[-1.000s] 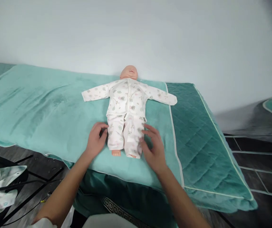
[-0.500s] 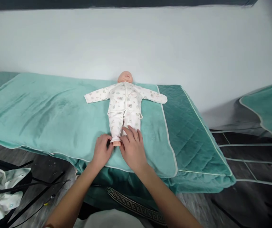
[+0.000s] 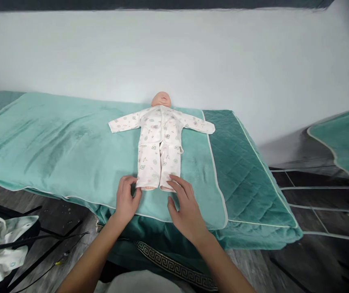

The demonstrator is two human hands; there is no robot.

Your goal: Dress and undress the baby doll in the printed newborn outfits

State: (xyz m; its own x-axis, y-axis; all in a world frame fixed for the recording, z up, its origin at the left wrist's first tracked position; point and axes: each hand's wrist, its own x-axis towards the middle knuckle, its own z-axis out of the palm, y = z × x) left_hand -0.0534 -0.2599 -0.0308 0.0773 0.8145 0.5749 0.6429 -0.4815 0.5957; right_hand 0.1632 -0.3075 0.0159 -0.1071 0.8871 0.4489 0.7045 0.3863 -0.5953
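A baby doll (image 3: 161, 99) lies on its back, arms stretched to both sides, dressed in a white printed jacket (image 3: 159, 124) and matching trousers (image 3: 149, 167). The trouser legs lie side by side, their cuffs covering the feet almost wholly. My left hand (image 3: 127, 199) rests beside the left cuff, thumb and fingers apart, fingertips at the fabric's edge. Over the other cuff, my right hand (image 3: 185, 209) has its fingers spread, the tips touching or just above the cloth; which one I cannot tell.
Under the doll is a light green blanket (image 3: 70, 154) on a bed with a darker quilted cover (image 3: 247, 171). A white wall (image 3: 174, 53) stands behind. White printed cloth (image 3: 3, 248) lies on a black chair at lower left. A metal frame (image 3: 317, 187) is at right.
Both hands have moved apart from the one trouser leg they were at. That cuff now reaches down over the foot, and the legs lie flatter and wider.
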